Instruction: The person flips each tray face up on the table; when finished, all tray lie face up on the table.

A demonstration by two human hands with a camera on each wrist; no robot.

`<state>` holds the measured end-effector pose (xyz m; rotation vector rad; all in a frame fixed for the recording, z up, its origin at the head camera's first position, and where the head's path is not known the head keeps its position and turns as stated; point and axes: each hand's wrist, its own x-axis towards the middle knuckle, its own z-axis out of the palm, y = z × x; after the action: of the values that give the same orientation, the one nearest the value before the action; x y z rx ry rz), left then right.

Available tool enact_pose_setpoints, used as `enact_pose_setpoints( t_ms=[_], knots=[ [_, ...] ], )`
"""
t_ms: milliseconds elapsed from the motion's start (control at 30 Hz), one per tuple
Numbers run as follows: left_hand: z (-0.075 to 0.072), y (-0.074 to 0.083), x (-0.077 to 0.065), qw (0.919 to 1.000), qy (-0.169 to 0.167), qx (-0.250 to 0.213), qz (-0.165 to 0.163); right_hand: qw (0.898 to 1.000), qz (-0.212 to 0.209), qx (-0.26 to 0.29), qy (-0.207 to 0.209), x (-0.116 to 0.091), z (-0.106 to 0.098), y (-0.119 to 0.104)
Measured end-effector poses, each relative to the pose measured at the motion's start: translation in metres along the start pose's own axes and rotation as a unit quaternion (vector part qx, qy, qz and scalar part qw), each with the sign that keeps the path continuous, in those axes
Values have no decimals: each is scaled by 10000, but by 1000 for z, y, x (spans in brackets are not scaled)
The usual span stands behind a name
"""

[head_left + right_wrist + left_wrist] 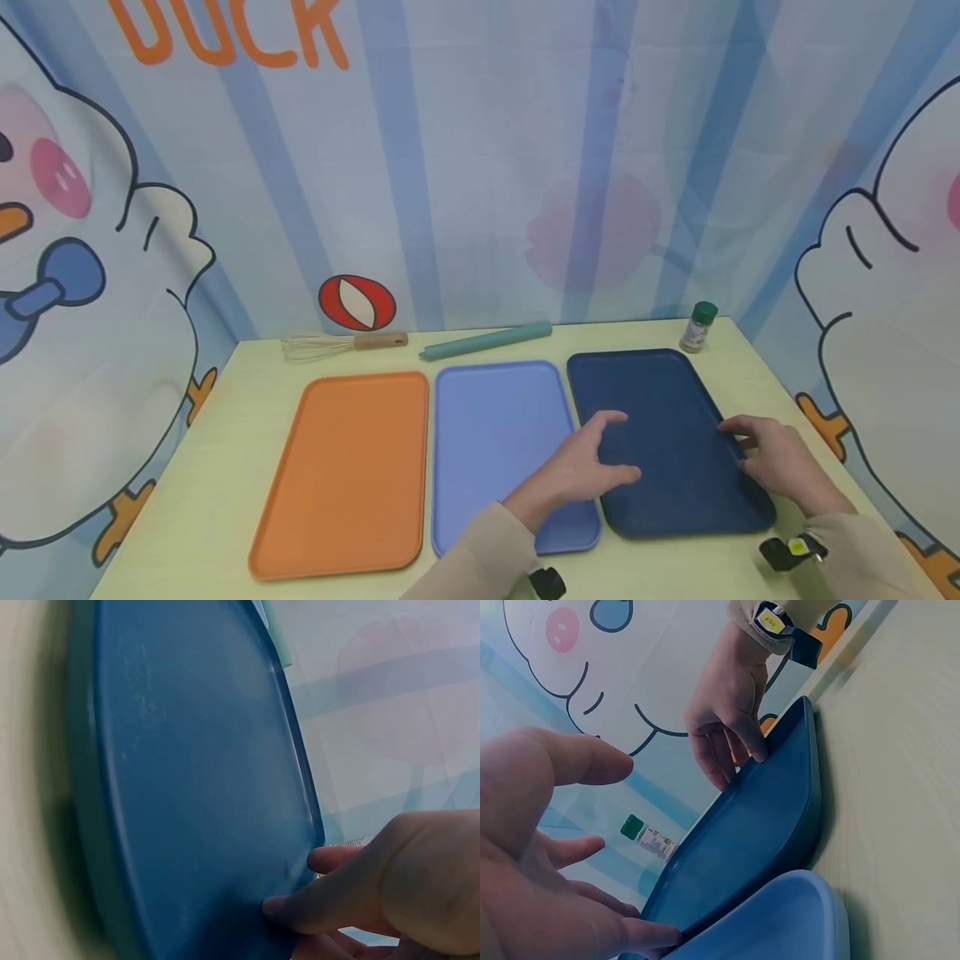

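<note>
A dark blue tray [660, 450] lies flat at the right of the table. Along its right edge, my right hand [783, 462] pinches the rim, thumb on the inner side and fingers outside; the right wrist view shows the thumb [289, 909] over the rim. My left hand [581, 467] hovers at the tray's left edge, its thumb and fingers spread apart with nothing between them. In the left wrist view, one fingertip [660, 934] is close to the tray's rim; whether it touches, I cannot tell. Beside it lies a light blue tray [498, 442], partly covered by the left hand and forearm.
An orange tray [348, 475] lies on the left. Behind the trays are a whisk [345, 343], a teal rolling pin [487, 340] and a green-capped spice jar [697, 327]. A printed curtain [480, 167] hangs behind the pale yellow table [202, 500].
</note>
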<state>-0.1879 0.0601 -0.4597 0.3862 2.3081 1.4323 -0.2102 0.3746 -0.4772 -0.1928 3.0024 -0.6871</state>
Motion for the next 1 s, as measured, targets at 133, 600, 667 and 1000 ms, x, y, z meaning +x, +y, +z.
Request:
enact_pose_setpoints(
  t_ms=[133, 600, 667, 1000],
  knots=[
    [1, 0, 1, 10000, -42, 16, 32, 10000, -10, -27, -34, -1, 0, 0],
    [3, 0, 3, 9996, -224, 124, 133, 10000, -23, -4, -58, 0, 1, 1],
    [3, 0, 3, 9994, -259, 161, 154, 10000, -21, 9, -63, 0, 1, 1],
    [-11, -2, -7, 9935, -628, 540, 786, 9997, 3, -90, -216, 1, -2, -5]
  ],
)
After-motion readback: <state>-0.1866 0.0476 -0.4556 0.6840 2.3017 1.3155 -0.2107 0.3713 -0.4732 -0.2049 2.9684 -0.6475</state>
